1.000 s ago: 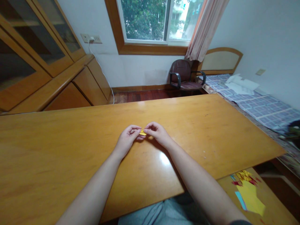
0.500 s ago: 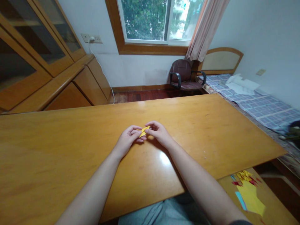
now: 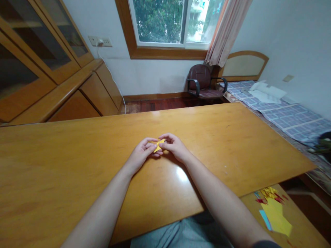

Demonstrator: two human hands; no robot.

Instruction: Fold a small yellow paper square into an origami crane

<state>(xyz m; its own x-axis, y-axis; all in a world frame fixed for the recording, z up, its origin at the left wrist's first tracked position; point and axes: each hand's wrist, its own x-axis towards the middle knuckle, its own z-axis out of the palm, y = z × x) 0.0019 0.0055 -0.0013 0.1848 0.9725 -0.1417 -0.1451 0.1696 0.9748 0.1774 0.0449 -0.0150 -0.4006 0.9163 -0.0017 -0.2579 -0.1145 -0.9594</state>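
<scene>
1. Wooden table [image 3: 77,165], yellow-brown and glossy, spans most of the view. A bright reflection shows on its near part, beside the right forearm.
2. Cabinet [image 3: 60,79] with glazed upper doors: far left, beyond the table's back edge.
3. Bed [image 3: 284,108] with a blue-grey plaid cover: along the right wall; white sheets lie crumpled on it.
4. Window [image 3: 159,22], wood-framed, at the back. A pinkish curtain [image 3: 227,34] hangs at its right side.
5. Chair [image 3: 200,77], dark maroon with black armrests: between the table's far edge and the window wall.
6. Lower wooden surface [image 3: 297,206]: bottom right, below table level. It bears a flat yellow sheet [image 3: 280,220], a light-blue strip [image 3: 265,220] just beside that, a heap of yellow pieces [image 3: 269,192] and dark red scraps [image 3: 278,199].
7. Left hand [image 3: 142,151]: thumb and fingers closed on the near-left end of a small yellow piece; remaining fingers spread beneath.
8. Right hand [image 3: 174,146]: fingers curled, thumb pressed on the far-right part of the same piece; grip pinched.
9. Small yellow piece [image 3: 158,147], apparently folded paper: between both hands, over the table's middle, tilted up toward the right. Contact with the tabletop: cannot tell.
10. White specks [image 3: 226,167] on the table, right of the forearm.
</scene>
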